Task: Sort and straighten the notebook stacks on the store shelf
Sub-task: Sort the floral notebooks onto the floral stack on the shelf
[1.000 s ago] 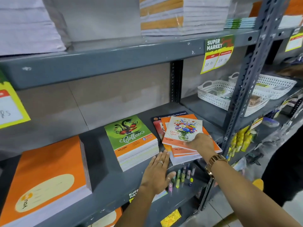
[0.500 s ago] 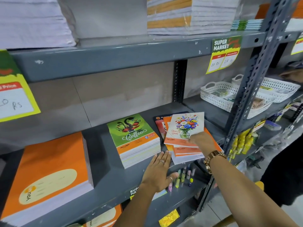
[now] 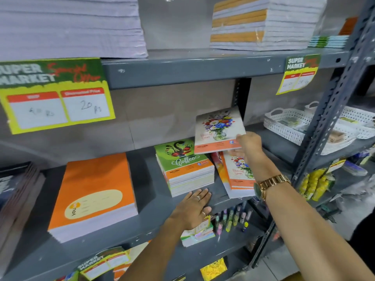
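My right hand [image 3: 248, 144] grips a flower-cover notebook [image 3: 218, 129] by its lower right corner and holds it raised above the grey middle shelf [image 3: 150, 218]. Below it lies an untidy stack of flower notebooks [image 3: 236, 174], fanned and skewed. Just left stands a neat stack of green "Coffee" notebooks [image 3: 185, 169]. My left hand [image 3: 192, 209] lies flat, fingers apart, on the shelf in front of the Coffee stack. A big orange notebook stack [image 3: 94, 194] sits further left.
Tall paper and notebook stacks [image 3: 261, 23] fill the shelf above, with price tags [image 3: 54, 94] on its edge. White baskets [image 3: 292, 124] stand on the shelf to the right behind a grey upright post [image 3: 332, 110]. Pens [image 3: 231, 220] lie on the lower shelf.
My right hand has lifted the top flower notebook off its stack and raised it up and back. My left hand stayed flat on the shelf. The camera moved closer and lower.
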Motion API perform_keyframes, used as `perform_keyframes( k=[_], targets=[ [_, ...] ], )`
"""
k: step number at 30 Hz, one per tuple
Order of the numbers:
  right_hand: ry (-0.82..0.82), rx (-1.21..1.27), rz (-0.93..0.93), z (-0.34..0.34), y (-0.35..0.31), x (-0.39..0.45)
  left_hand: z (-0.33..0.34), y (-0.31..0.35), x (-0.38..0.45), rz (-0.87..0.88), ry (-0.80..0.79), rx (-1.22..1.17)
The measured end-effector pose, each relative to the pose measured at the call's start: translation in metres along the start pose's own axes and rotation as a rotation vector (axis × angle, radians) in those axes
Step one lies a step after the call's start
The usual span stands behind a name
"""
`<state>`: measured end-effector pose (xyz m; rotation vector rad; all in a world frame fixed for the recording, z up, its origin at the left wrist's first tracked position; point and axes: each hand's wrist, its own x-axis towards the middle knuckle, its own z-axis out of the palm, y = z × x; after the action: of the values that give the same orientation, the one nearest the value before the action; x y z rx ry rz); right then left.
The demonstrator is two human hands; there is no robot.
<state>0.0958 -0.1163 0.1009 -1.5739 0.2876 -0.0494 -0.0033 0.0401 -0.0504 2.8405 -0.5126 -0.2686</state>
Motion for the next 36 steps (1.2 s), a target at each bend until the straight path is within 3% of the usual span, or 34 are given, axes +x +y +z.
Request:
perform_keyframes(
  k=[4,8,10,15,21,25,30,36],
  targets=[
    [-0.195,0.058,0.21,0.034,0.011,-0.008,-0.006,-0.006,-0.013,-0.026,-0.02,-0.078],
    [-0.296,-0.098,0.263,0.062,0.033,-0.008,-0.007,-0.007,-0.02,-0.047,-0.021,-0.11],
    [-0.249,-0.24,0.2,0.068,0.046,-0.003,-0.005,-0.006,-0.023,-0.052,-0.026,-0.093],
    [-0.037,-0.82,-0.211,0.072,0.054,-0.002,-0.001,-0.003,-0.02,-0.069,-0.005,-0.071],
    [0.116,-0.935,-0.287,0.041,0.045,0.006,0.002,-0.001,-0.009,-0.057,0.008,-0.03],
    [0.182,-1.014,-0.122,-0.006,0.053,0.017,0.003,0.011,0.007,-0.031,0.011,-0.036],
    [0.05,-1.246,0.29,-0.06,0.071,0.026,0.007,0.026,0.026,0.001,0.023,-0.022],
    [0.073,-1.231,0.377,-0.068,0.081,0.037,0.009,0.033,0.039,-0.005,0.041,-0.002]
  ],
)
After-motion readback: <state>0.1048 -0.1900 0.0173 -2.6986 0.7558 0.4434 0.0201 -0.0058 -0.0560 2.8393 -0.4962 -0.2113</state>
